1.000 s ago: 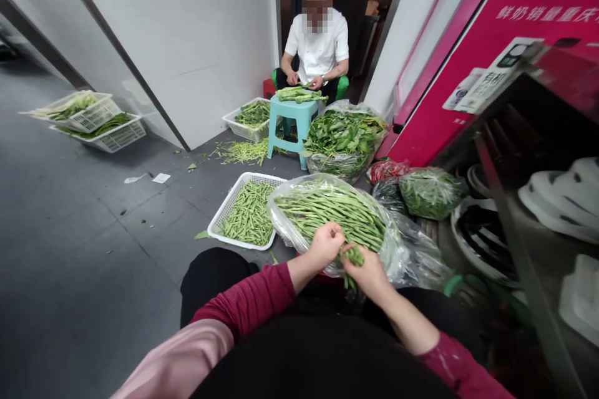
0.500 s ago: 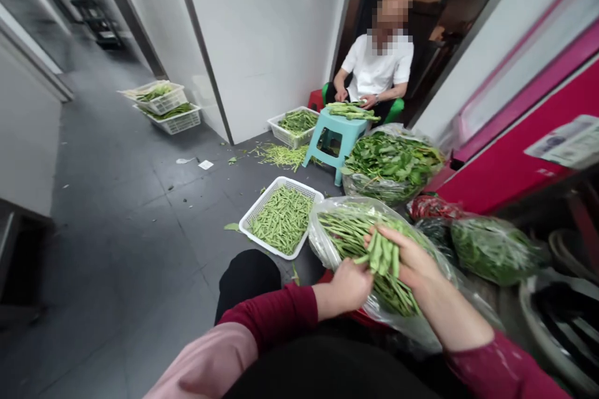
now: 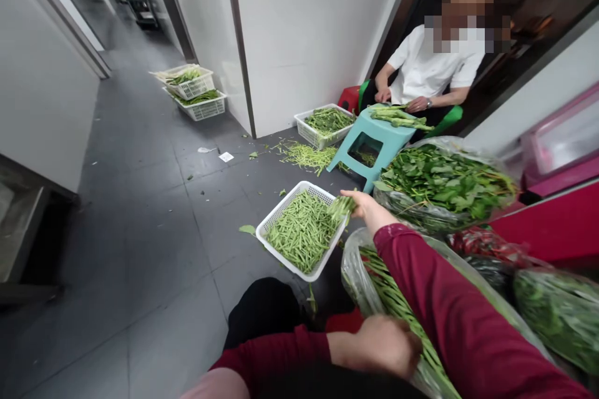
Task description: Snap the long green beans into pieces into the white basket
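Right hand (image 3: 359, 206): bean pieces (image 3: 341, 208) are pinched over the white basket (image 3: 282, 260) | left hand (image 3: 386, 344): blurred over long beans (image 3: 395, 294), whether anything is gripped cannot be told

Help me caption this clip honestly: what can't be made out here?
All in the head view:
Left grip: motion-blurred; whether it holds anything is unclear.
Long beans in the open plastic bag: partly hidden by the right sleeve.
Bagged leafy greens at lower right: cut off by the right edge.
Dark rack at upper left: too small and blurred to tell its contents.
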`<state>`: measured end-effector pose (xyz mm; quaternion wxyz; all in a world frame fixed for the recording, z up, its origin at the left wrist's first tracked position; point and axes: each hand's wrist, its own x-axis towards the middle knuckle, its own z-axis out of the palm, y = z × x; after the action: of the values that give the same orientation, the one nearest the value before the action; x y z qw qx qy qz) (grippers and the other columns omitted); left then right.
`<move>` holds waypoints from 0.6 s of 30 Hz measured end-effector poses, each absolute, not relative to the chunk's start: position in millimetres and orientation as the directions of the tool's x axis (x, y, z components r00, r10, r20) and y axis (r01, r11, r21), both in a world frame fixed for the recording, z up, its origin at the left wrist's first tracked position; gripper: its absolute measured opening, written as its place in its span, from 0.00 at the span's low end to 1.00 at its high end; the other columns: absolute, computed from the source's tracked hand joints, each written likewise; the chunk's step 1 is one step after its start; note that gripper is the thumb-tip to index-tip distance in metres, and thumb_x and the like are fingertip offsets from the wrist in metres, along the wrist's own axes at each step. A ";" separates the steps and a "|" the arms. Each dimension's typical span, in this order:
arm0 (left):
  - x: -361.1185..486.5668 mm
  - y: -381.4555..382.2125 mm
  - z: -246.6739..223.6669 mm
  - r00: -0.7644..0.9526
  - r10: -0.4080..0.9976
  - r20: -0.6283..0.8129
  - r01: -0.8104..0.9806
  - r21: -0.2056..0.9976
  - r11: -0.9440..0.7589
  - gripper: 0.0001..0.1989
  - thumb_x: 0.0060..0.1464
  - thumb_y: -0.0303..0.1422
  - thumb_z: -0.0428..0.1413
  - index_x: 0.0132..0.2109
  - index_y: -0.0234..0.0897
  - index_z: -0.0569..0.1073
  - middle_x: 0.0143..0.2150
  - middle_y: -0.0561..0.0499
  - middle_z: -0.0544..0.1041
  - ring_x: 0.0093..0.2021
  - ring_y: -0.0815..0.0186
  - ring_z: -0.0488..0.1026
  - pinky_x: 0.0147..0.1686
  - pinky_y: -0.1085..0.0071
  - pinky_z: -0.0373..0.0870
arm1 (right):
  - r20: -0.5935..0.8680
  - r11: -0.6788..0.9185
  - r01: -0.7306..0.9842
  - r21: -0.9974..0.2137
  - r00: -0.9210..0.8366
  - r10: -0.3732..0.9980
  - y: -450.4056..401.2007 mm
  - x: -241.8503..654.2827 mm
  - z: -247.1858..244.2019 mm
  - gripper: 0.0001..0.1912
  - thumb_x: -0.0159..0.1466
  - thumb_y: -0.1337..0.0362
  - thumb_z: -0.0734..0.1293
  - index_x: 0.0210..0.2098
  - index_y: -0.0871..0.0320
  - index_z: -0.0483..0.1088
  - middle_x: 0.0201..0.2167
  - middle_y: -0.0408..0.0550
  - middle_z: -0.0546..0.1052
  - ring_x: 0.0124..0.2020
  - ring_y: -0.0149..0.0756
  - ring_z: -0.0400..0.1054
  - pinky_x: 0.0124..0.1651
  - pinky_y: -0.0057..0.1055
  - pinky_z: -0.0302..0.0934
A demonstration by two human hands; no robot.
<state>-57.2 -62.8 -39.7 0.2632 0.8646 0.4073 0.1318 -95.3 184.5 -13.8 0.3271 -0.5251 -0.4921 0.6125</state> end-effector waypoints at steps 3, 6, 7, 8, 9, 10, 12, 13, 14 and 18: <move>-61.4 -56.7 -39.0 0.669 0.743 -0.025 0.620 0.571 -0.539 0.06 0.46 0.33 0.51 0.30 0.34 0.70 0.28 0.47 0.72 0.27 0.66 0.69 0.22 0.73 0.61 | -0.374 -0.352 0.179 -0.919 -0.109 0.921 192.3 -84.0 -8.6 0.08 0.48 0.66 0.69 0.27 0.57 0.66 0.23 0.48 0.72 0.27 0.36 0.67 0.29 0.35 0.62; -66.8 -48.9 -37.1 0.690 0.724 0.003 0.593 0.572 -0.567 0.05 0.45 0.28 0.51 0.31 0.33 0.70 0.30 0.47 0.72 0.29 0.66 0.69 0.27 0.72 0.65 | -0.361 -0.352 0.098 -0.931 -0.090 0.928 171.5 -44.4 15.1 0.08 0.49 0.66 0.68 0.30 0.58 0.68 0.30 0.48 0.73 0.29 0.33 0.67 0.30 0.30 0.61; -68.6 -45.2 -36.7 0.677 0.736 0.016 0.595 0.576 -0.560 0.06 0.46 0.26 0.49 0.32 0.33 0.71 0.30 0.47 0.71 0.30 0.66 0.69 0.29 0.72 0.66 | -0.341 -0.338 0.041 -0.940 -0.134 0.931 157.0 -24.3 24.8 0.09 0.49 0.65 0.68 0.31 0.59 0.69 0.31 0.48 0.73 0.28 0.31 0.66 0.28 0.28 0.60; -69.9 -40.4 -36.5 0.654 0.756 0.024 0.607 0.580 -0.543 0.08 0.47 0.25 0.48 0.34 0.33 0.71 0.31 0.47 0.71 0.31 0.66 0.69 0.31 0.72 0.66 | -0.314 -0.321 -0.015 -0.947 -0.182 0.932 138.7 -1.5 33.9 0.10 0.49 0.64 0.69 0.31 0.60 0.70 0.31 0.48 0.73 0.26 0.29 0.65 0.25 0.26 0.58; -70.6 -34.3 -36.3 0.621 0.783 0.018 0.630 0.583 -0.513 0.10 0.48 0.24 0.46 0.35 0.34 0.71 0.32 0.47 0.71 0.32 0.67 0.69 0.33 0.72 0.66 | -0.289 -0.307 -0.060 -0.950 -0.211 0.934 117.2 23.1 41.0 0.11 0.49 0.63 0.69 0.32 0.60 0.70 0.29 0.47 0.72 0.23 0.27 0.63 0.22 0.24 0.55; -70.3 -26.9 -36.0 0.575 0.818 0.006 0.662 0.585 -0.469 0.12 0.50 0.23 0.45 0.37 0.34 0.71 0.33 0.47 0.71 0.33 0.67 0.69 0.35 0.72 0.66 | -0.282 -0.306 -0.092 -0.948 -0.207 0.937 93.2 48.5 45.4 0.12 0.49 0.62 0.70 0.32 0.60 0.71 0.26 0.45 0.72 0.19 0.25 0.60 0.19 0.22 0.51; -65.8 -9.0 -34.3 0.479 0.878 0.000 0.713 0.582 -0.390 0.14 0.53 0.24 0.43 0.42 0.35 0.70 0.36 0.47 0.70 0.37 0.67 0.69 0.39 0.71 0.66 | -0.342 -0.365 -0.160 -0.917 -0.152 0.927 41.8 97.0 43.3 0.12 0.49 0.62 0.70 0.32 0.60 0.70 0.20 0.40 0.67 0.15 0.21 0.52 0.14 0.21 0.42; -61.5 0.7 -32.9 0.447 0.895 0.001 0.734 0.571 -0.368 0.15 0.55 0.25 0.42 0.46 0.36 0.69 0.38 0.46 0.70 0.38 0.67 0.68 0.41 0.71 0.65 | -0.400 -0.418 -0.207 -0.885 -0.125 0.908 16.8 117.8 37.0 0.11 0.49 0.62 0.70 0.31 0.60 0.70 0.19 0.39 0.65 0.14 0.20 0.48 0.14 0.20 0.39; -56.0 10.2 -31.0 0.438 0.899 -0.005 0.754 0.546 -0.365 0.16 0.56 0.27 0.42 0.48 0.38 0.68 0.40 0.46 0.69 0.39 0.66 0.68 0.42 0.71 0.65 | -0.456 -0.466 -0.262 -0.845 -0.100 0.884 -6.4 135.1 27.9 0.10 0.49 0.63 0.70 0.30 0.60 0.70 0.18 0.38 0.64 0.13 0.19 0.46 0.13 0.20 0.36; -29.1 35.1 -18.2 0.462 0.879 -0.119 0.854 0.329 -0.404 0.13 0.57 0.29 0.43 0.45 0.37 0.69 0.43 0.44 0.67 0.41 0.64 0.68 0.41 0.69 0.64 | -0.637 -0.638 -0.416 -0.648 -0.163 0.753 -70.3 164.5 -15.2 0.09 0.50 0.65 0.69 0.29 0.62 0.70 0.16 0.37 0.60 0.13 0.18 0.42 0.13 0.19 0.33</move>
<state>-29.1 35.1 -18.2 0.1739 0.8370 0.5175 0.0362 164.5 -70.3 -15.2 0.3925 -0.5144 -0.1640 0.7446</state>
